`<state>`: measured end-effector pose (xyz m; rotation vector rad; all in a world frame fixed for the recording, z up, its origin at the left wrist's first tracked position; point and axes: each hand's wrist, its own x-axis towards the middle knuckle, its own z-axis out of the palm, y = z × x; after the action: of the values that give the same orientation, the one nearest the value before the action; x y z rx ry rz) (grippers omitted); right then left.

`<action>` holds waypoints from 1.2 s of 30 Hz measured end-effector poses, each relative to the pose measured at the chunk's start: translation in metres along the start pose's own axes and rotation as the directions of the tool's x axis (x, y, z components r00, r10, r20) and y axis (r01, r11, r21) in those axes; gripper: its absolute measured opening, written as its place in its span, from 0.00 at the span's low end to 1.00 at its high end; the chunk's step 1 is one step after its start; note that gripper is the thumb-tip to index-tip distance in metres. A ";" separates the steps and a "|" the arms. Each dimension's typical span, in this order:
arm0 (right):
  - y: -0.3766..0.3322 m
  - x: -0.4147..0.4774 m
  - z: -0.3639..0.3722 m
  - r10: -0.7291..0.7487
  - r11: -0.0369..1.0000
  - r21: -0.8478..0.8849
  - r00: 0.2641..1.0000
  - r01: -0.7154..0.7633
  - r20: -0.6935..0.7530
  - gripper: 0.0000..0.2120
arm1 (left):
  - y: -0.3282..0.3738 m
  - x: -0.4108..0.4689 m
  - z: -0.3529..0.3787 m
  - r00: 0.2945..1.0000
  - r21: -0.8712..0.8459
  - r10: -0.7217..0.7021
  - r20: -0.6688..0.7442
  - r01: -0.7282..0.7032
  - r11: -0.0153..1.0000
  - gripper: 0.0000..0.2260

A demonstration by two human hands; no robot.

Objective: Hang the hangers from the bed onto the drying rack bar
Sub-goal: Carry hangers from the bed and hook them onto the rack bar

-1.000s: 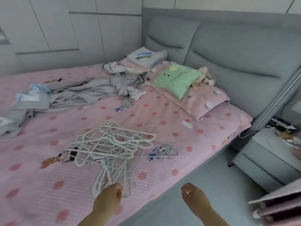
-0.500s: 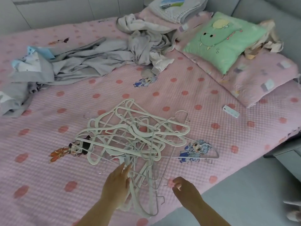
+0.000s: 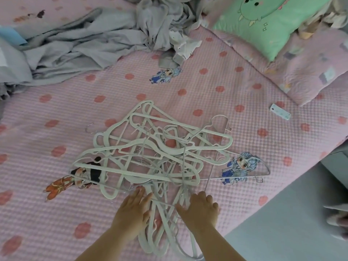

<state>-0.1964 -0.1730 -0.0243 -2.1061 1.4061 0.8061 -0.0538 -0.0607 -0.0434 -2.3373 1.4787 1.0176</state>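
White plastic hangers [image 3: 150, 153], tangled in one heap, lie on the bed [image 3: 207, 91] toward its near edge. A few thin wire ones are mixed in, and one wire hanger [image 3: 264, 171] juts out to the right over a cartoon print on the cover.

Left hand [image 3: 131, 210]: flat on the near end of the heap, fingers straight and pointing away from me. Its grip is loose, with nothing pinched that I can see.

Right hand [image 3: 199, 210]: just beside the left, also resting on the hangers, fingers spread, thumb reaching toward the left hand. Grip likewise slack, not closed round any hanger (the fingertips are foreshortened, so I read this from the spread alone).

A few hangers run between and beneath both hands, down to the bed's edge.

Bed cover: pink, waffle-textured, red dots.

Farther back, a crumpled pile of grey clothes [image 3: 84, 44] spreads across the upper left, well apart from the heap. A green pillow [image 3: 273, 25] rests on a pink pillow [image 3: 310, 72] at upper right. A small pale flat strip [image 3: 280, 111] lies near the pink pillow. Grey floor [image 3: 282, 232] shows at lower right.
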 end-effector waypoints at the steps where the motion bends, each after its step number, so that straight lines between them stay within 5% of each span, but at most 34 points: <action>1: -0.002 0.000 0.003 0.002 0.998 -0.058 1.000 -0.001 0.014 0.29 | -0.002 0.000 0.001 1.000 -0.007 0.020 0.011 -0.020 1.000 0.43; 3: -0.003 -0.001 0.009 0.004 0.994 -0.109 1.000 -0.002 0.022 0.25 | -0.007 0.002 0.000 0.998 0.034 0.033 0.046 -0.034 0.999 0.63; 8: 0.012 -0.009 0.010 0.031 0.999 0.022 0.998 -0.030 -0.051 0.18 | -0.014 0.000 0.000 0.998 0.050 0.038 0.057 -0.040 0.998 0.67; 10: 0.021 -0.013 0.005 0.027 0.998 0.054 0.995 -0.022 -0.094 0.18 | -0.013 -0.001 0.000 0.999 0.030 0.034 0.029 -0.035 0.999 0.60; 14: 0.043 -0.023 -0.009 0.052 0.986 0.169 0.972 -0.013 -0.229 0.14 | -0.009 -0.003 -0.005 1.000 0.029 0.014 0.012 -0.015 0.999 0.24; 18: 0.074 -0.031 -0.013 0.164 0.945 0.327 0.833 0.022 -0.528 0.15 | -0.012 -0.004 -0.010 1.000 0.068 0.020 0.019 -0.021 0.997 0.22; 23: 0.112 -0.039 -0.045 0.328 0.895 0.421 0.858 -0.148 -0.395 0.15 | -0.011 0.000 -0.016 0.999 0.079 0.050 0.008 -0.051 0.996 0.20; 29: 0.139 -0.059 -0.081 0.466 0.694 0.720 0.772 -0.016 -0.432 0.12 | 0.015 0.003 -0.044 0.997 -0.011 0.017 -0.077 -0.018 1.000 0.17; 36: 0.164 -0.099 -0.109 0.479 0.663 0.743 0.710 0.094 -0.517 0.11 | 0.116 0.006 -0.105 0.973 -0.330 0.167 -0.159 -0.212 0.920 0.16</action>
<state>-0.3566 -0.2405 0.1122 -1.5983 1.9310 -0.5569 -0.1051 -0.1732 0.0528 -2.5759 1.7254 1.2922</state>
